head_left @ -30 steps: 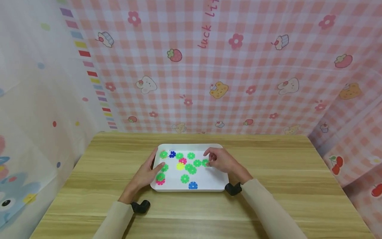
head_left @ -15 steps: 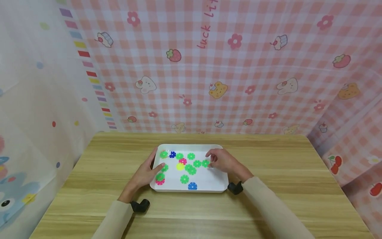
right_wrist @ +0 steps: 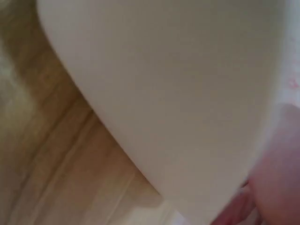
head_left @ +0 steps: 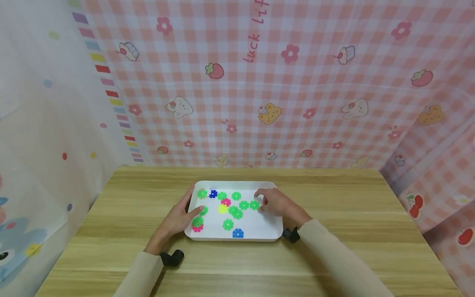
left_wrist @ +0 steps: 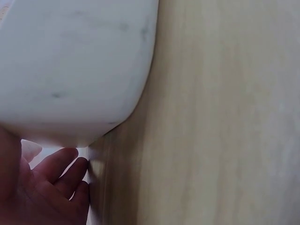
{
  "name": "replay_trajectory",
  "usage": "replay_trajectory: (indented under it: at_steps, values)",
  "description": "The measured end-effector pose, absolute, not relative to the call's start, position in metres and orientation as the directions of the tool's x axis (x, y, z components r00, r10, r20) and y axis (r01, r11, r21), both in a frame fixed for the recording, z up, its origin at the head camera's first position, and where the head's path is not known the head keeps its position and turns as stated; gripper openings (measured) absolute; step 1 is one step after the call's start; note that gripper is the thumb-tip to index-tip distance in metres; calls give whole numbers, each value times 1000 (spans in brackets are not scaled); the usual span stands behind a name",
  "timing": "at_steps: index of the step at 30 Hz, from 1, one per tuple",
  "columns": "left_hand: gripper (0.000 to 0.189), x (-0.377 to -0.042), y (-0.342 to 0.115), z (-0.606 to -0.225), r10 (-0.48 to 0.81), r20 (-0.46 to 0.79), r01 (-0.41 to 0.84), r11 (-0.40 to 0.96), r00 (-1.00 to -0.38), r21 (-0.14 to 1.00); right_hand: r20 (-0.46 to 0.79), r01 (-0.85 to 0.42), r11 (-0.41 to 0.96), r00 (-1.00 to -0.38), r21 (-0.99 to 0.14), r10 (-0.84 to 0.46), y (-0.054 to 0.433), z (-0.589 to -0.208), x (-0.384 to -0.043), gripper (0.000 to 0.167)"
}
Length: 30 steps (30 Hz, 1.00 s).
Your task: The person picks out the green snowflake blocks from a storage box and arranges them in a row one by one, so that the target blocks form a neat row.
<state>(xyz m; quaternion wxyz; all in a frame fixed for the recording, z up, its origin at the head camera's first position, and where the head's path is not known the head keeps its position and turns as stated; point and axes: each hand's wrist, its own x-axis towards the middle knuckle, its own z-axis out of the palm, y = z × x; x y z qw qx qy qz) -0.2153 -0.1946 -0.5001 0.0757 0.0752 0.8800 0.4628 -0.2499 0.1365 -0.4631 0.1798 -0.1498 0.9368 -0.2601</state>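
Observation:
A white rectangular tray (head_left: 259, 227) stands on the table with several flower-shaped plastic discs in it. My left hand (head_left: 179, 216) grips its left side, thumb over the rim and fingers outside; the left wrist view has these fingers (left_wrist: 70, 173) by the tray's outer wall. Over the right part of the tray is my right hand (head_left: 276, 202), index finger stretched out and apart from the thumb. The thumb tip is beside a green disc (head_left: 254, 205); whether it touches is unclear. In the right wrist view, the tray wall (right_wrist: 164, 93) covers most of the right hand.
Other discs in the tray include a yellow one (head_left: 223, 208), a light blue one (head_left: 238, 233), a dark blue one (head_left: 212, 194) and a pink one (head_left: 197, 228) under a green one. The wooden table (head_left: 323, 264) extends around the tray. A checked cloth (head_left: 237, 90) hangs behind it.
The head view has shifted slightly, so everything appears a little lower. My right index finger looks straighter than a second ago. My left hand keeps its hold on the tray; the discs keep their arrangement.

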Motion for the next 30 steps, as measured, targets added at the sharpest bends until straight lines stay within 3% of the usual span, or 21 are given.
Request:
replay_trajectory:
  at_steps: [7,30]
  values:
    - [86,-215,-194,-503,219,-63,71,556,-974,828,-165,-320,836,-889,-446,-428,137,-473,-246,38]
    - [87,-216,-195,-505,203,-74,58,576,-977,816,-60,-389,842,-896,-374,-441,132,-482,-245,28]
